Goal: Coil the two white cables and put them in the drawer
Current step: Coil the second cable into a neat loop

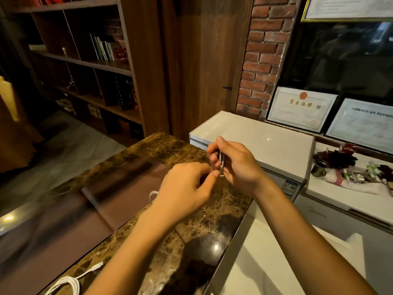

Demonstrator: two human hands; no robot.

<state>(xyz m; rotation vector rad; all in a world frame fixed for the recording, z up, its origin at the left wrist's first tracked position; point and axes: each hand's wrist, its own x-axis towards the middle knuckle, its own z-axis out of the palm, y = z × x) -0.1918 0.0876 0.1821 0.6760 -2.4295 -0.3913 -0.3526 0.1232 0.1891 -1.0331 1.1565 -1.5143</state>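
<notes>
My right hand (236, 165) holds a thin loop of white cable (221, 161) upright between its fingers, above the brown marble counter (187, 237). My left hand (187, 188) pinches the lower end of the same cable. A short bit of white cable (152, 194) shows behind my left wrist. A second white cable (68, 283) lies loosely coiled on the counter at the bottom left, its plug (96, 267) pointing right. No drawer is visible.
A white chest freezer (265, 141) stands beyond the counter's right end. Framed certificates (302, 108) lean on the wall, above a white surface with a tin can (319, 168) and clutter. A wooden bookshelf (85, 64) fills the left background.
</notes>
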